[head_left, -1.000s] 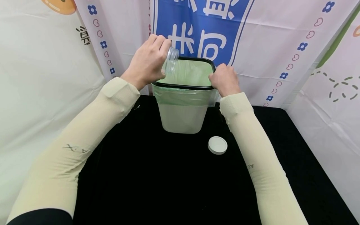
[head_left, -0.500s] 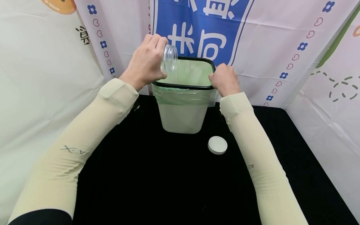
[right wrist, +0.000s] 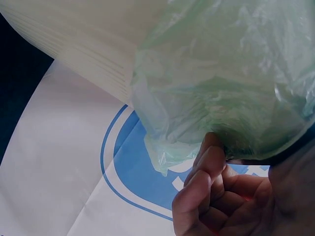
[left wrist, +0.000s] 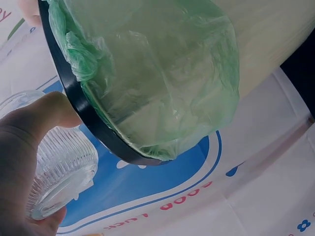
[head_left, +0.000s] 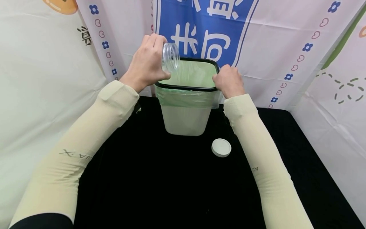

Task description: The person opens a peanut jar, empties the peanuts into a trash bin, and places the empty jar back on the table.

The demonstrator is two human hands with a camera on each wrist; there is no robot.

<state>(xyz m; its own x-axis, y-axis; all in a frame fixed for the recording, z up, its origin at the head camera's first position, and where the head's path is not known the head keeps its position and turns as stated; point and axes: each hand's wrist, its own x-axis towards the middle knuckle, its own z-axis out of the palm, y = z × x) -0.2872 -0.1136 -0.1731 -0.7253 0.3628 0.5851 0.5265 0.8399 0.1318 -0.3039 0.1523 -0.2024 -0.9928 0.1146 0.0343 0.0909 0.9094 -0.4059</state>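
My left hand (head_left: pixel 148 62) grips a clear jar (head_left: pixel 170 57) tipped on its side, its open mouth turned toward the bin. In the left wrist view the jar (left wrist: pixel 66 167) shows ribbed sides, and no contents are visible in it. Below and to the right of it stands a pale trash can (head_left: pixel 186 121) with a black rim (head_left: pixel 188 88). A green trash bag (head_left: pixel 186 98) lines the can and folds down over its outside. At the right side of the rim my right hand (head_left: pixel 229 81) holds on with curled fingers (right wrist: pixel 211 157).
A white round lid (head_left: pixel 221 147) lies on the black tabletop (head_left: pixel 171 178), in front and to the right of the can. Printed curtains (head_left: pixel 280 38) hang close behind the can and along both sides.
My left hand has shifted slightly left with the jar, and the jar's mouth has turned more into view. The right hand, can and lid have stayed in place.
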